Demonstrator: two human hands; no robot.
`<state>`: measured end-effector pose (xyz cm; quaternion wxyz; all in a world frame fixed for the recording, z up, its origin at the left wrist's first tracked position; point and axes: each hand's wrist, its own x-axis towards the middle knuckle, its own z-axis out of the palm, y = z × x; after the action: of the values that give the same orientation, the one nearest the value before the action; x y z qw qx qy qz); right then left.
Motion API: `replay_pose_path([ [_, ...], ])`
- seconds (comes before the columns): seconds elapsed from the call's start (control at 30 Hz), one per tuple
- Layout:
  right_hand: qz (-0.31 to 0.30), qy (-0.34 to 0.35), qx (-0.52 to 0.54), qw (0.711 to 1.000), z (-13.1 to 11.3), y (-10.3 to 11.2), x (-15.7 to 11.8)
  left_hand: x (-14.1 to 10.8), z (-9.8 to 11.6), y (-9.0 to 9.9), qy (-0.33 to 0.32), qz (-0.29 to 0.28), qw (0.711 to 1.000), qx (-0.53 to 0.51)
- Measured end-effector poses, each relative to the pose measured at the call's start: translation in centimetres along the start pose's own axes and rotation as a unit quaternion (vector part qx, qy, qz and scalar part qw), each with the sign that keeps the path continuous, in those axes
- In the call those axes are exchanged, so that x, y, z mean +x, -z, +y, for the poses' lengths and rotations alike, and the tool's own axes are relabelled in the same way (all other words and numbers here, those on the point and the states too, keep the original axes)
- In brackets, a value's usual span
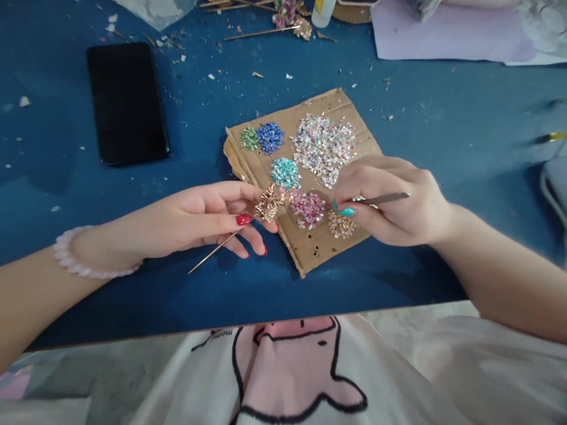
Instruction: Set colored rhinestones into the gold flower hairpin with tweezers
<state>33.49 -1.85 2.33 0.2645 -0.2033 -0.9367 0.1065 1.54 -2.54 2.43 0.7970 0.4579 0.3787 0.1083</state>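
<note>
A gold hairpin with a thin stem and an openwork ornament [268,204] is pinched between the thumb and fingers of my left hand [212,215], its stem slanting down to the left. My right hand [390,198] grips slim metal tweezers [385,199]; their tips are hidden behind my fingers, over the gold chips [341,224]. Both hands are above a piece of cardboard [305,254]. On it lie small heaps of chips: pink [308,209], turquoise [286,173], blue [270,137], green [249,138] and a larger whitish mixed heap [323,144].
A black phone [127,103] lies at the left on the blue table [199,71]. Along the far edge are gold sticks with a colourful ornament [284,13], a small bottle [323,12] and a lilac sheet [443,32]. Scraps dot the tabletop.
</note>
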Motion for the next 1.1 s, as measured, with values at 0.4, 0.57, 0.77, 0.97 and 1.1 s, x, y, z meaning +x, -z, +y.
replay_pose_path([
  [0.4,-0.014,-0.024,0.008,1.0,-0.24,0.13,-0.09,-0.13,0.12,-0.36,-0.007,0.021,1.0,-0.008],
  [0.57,-0.025,-0.016,0.016,0.999,-0.22,0.24,-0.21,-0.18,0.22,-0.43,-0.002,0.023,1.0,-0.006],
  [0.77,-0.016,-0.01,0.006,1.0,-0.3,0.12,-0.15,-0.19,0.32,-0.43,0.009,0.024,1.0,-0.01],
  [0.97,-0.004,0.001,0.011,1.0,-0.5,0.06,-0.04,-0.13,0.29,-0.38,0.009,0.027,0.999,-0.015],
  [1.1,-0.021,-0.015,0.014,1.0,-0.64,0.03,-0.06,-0.14,0.2,-0.33,0.004,0.027,0.999,-0.018],
])
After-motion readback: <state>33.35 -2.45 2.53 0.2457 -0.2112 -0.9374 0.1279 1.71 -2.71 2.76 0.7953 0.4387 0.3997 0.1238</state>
